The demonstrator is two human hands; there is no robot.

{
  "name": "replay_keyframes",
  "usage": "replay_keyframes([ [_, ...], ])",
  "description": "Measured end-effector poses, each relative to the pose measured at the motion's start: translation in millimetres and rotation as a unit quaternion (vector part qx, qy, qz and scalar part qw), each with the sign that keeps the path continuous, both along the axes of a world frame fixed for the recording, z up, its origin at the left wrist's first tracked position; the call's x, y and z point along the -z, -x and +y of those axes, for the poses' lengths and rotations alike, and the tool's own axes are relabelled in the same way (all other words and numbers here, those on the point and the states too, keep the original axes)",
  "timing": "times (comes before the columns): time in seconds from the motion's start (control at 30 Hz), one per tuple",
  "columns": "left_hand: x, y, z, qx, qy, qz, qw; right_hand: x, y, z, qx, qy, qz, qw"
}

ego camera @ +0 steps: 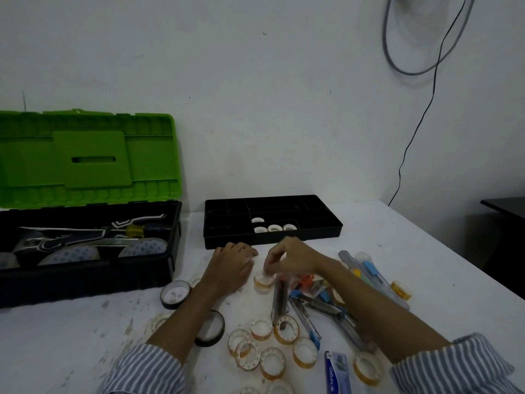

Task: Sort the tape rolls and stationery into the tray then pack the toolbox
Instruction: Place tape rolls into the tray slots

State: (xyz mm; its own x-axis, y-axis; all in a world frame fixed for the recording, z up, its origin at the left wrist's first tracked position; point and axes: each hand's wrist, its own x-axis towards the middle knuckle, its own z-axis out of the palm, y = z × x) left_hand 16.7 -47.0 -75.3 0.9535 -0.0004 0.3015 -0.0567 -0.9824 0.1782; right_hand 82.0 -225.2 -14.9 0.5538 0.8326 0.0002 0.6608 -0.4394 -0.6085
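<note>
A black divided tray lies at the back of the white table, with several small clear tape rolls in its middle compartments. My right hand reaches down just in front of the tray, fingertips pinching a small clear tape roll on the table. My left hand rests flat on the table beside it. Several more clear tape rolls and two black tape rolls lie near me. The toolbox, with its green lid up, stands at the left.
A pile of utility knives and staplers lies under my right forearm, with more cutters to the right. A blue staple box sits near the front edge. Inside the toolbox are a screwdriver and big tape rolls. Cables hang on the wall.
</note>
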Motion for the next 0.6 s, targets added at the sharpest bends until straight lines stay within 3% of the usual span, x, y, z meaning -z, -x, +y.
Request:
replay_keyframes([
  [0.13, 1, 1, 0, -0.003, 0.048, -0.017, 0.999, -9, -33, 3, 0.141, -0.100, 0.008, 0.985],
  [0.37, 4, -1, 3, 0.004, 0.123, -0.049, 0.991, -4, -80, 25, 0.428, -0.171, 0.003, 0.888],
  [0.47, 6, -2, 4, 0.003, 0.136, -0.057, 0.989, -4, -91, 36, 0.479, -0.165, 0.001, 0.862],
  [0.6, 6, -3, 4, 0.000, 0.138, -0.057, 0.989, 3, -100, 51, 0.500, -0.134, -0.019, 0.856],
])
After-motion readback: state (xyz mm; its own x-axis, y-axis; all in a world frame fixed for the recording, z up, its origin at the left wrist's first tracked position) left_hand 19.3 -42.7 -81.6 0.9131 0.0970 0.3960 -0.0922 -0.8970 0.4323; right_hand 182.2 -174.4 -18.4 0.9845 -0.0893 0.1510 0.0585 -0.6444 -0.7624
